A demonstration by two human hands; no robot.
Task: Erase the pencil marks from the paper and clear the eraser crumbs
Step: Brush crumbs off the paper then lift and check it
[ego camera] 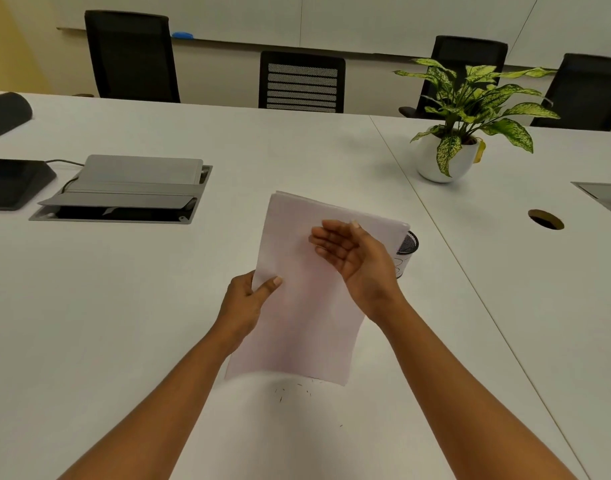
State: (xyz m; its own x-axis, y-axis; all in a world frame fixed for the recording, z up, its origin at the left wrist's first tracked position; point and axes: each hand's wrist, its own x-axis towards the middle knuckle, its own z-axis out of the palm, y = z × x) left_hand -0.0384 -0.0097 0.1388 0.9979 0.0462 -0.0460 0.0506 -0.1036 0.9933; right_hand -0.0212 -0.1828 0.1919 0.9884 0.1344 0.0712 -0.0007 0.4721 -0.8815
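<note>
A white sheet of paper (307, 306) is lifted off the white table (124, 306) and tilted, its lower edge close to the tabletop. My left hand (243, 306) pinches the paper's left edge, thumb on top. My right hand (352, 258) hovers flat over the upper right part of the sheet, fingers apart, holding nothing. Small dark eraser crumbs (293, 391) lie scattered on the table just below the paper's lower edge. No pencil marks show on the visible face. No eraser is in sight.
A black mesh pen cup (408, 244) stands behind the paper's right corner. A potted plant (442, 161) sits at the back right. An open cable box (124, 188) and a dark device (13, 181) lie at the left. Chairs line the far edge.
</note>
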